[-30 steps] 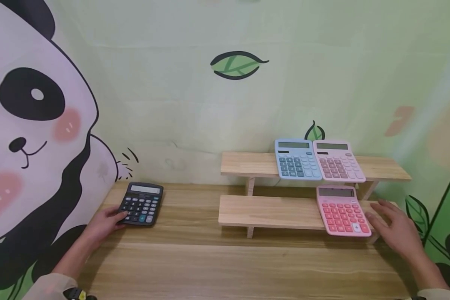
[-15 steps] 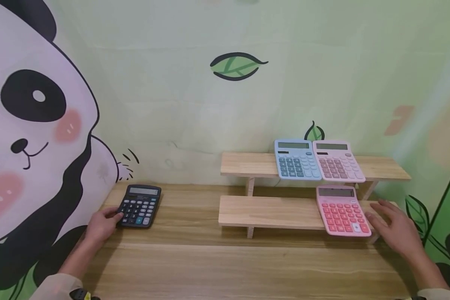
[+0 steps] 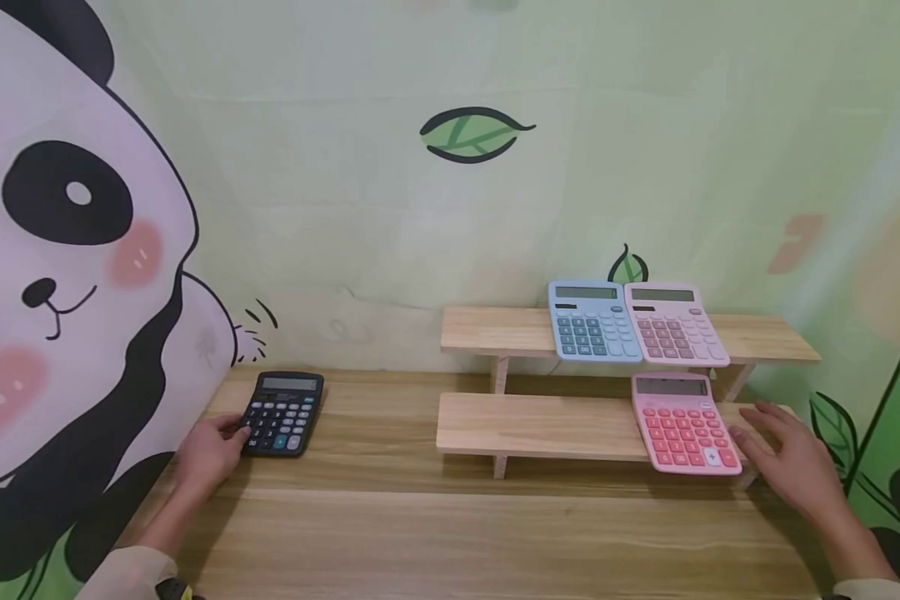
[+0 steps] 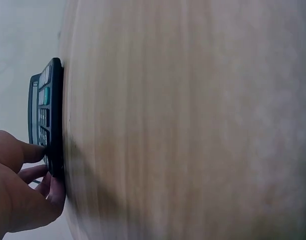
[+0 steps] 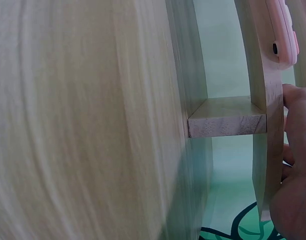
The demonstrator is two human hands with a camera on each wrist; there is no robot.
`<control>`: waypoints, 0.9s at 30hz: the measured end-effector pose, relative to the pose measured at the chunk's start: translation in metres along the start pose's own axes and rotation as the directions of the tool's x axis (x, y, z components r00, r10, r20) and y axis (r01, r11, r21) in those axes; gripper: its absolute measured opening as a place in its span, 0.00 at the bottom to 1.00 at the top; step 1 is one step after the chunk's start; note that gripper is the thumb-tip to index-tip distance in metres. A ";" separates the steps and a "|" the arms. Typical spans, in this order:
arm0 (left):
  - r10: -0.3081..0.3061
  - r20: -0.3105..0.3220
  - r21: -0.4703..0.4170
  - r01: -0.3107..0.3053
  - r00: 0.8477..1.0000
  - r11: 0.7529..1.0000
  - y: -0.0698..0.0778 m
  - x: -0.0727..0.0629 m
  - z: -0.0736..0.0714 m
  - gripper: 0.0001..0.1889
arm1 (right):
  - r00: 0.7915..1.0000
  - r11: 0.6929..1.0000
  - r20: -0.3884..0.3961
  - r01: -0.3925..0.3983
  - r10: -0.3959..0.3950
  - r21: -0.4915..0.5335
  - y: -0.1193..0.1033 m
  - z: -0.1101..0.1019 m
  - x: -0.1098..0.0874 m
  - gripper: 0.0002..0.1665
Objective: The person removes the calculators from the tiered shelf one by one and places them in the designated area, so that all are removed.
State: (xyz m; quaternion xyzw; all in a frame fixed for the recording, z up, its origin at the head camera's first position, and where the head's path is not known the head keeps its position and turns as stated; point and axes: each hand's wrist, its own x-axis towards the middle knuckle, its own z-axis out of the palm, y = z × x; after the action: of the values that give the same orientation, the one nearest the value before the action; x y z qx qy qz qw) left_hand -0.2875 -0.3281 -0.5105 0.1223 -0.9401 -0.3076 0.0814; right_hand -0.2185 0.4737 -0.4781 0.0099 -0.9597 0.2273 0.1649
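At the left of the table, a black calculator lies face up, its display at the far end. My left hand pinches its near left corner. In the left wrist view the thumb presses on the keys while the other fingers are at the edge and partly hidden. On the right, my right hand rests with loose fingers on the right end of the lower wooden shelf. Its thumb is right beside a pink calculator that leans on that shelf.
A blue calculator and a pale pink calculator stand side by side on the upper wooden shelf. Behind the wooden table hangs a green backdrop with a printed panda at the left.
The black calculator has shifted slightly left and toward me in my left hand's grip. My left forearm has moved a little rightward. The right hand and the other calculators have stayed put.
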 end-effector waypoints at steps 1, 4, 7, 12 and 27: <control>-0.005 0.001 0.001 0.005 1.000 1.000 0.001 0.001 0.000 0.24 | 1.000 1.000 0.000 0.000 0.000 0.000 0.001 0.000 0.000 0.37; -0.018 0.023 -0.003 0.018 1.000 1.000 0.004 0.002 -0.002 0.25 | 1.000 1.000 0.001 0.006 -0.006 0.001 0.001 -0.001 0.000 0.37; -0.027 0.065 -0.002 0.028 0.998 1.000 0.006 0.002 -0.007 0.27 | 1.000 1.000 0.014 0.007 -0.007 0.000 0.001 -0.002 0.001 0.37; 0.004 0.115 -0.035 0.000 0.993 0.999 0.025 -0.003 -0.020 0.34 | 1.000 1.000 0.030 0.002 -0.001 -0.015 -0.001 -0.004 0.002 0.37; 0.443 -0.026 -0.351 -0.423 0.896 0.835 0.216 -0.071 -0.009 0.31 | 0.999 1.000 0.039 -0.013 0.013 -0.002 0.001 -0.003 0.002 0.39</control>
State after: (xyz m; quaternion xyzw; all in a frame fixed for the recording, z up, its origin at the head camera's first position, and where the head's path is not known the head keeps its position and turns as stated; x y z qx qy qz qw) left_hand -0.2567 -0.1445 -0.3790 -0.1185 -0.8757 -0.4458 0.1426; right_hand -0.2202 0.4760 -0.4756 0.0080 -0.9630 0.2272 0.1448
